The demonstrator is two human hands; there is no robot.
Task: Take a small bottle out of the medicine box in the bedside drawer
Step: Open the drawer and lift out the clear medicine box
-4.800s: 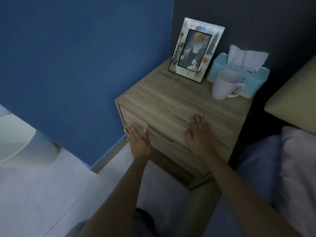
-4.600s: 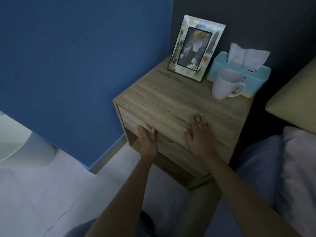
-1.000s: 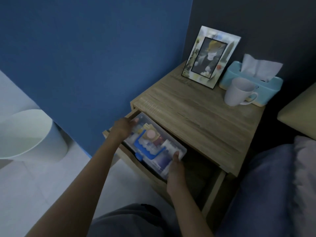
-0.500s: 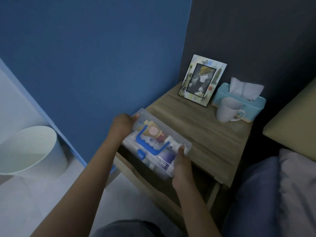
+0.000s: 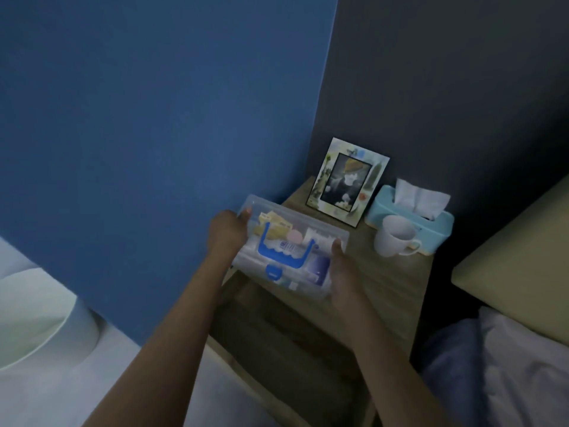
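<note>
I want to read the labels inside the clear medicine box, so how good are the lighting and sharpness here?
Head view: dim, bluish room light, no glare on the medicine box; soft blur makes the labels unreadable, only colours and the blue handle show; left hand and right hand look dark; wide-angle lens tilts the walls.

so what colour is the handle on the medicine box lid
Blue, on the clear medicine box lid; the head view shows the handle best.

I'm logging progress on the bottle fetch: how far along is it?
Done: the drawer is open and the medicine box is out of it. In hand: left hand and right hand hold the box by its ends over the bedside table. Left: its blue latch looks shut; no bottle is out yet.
</note>
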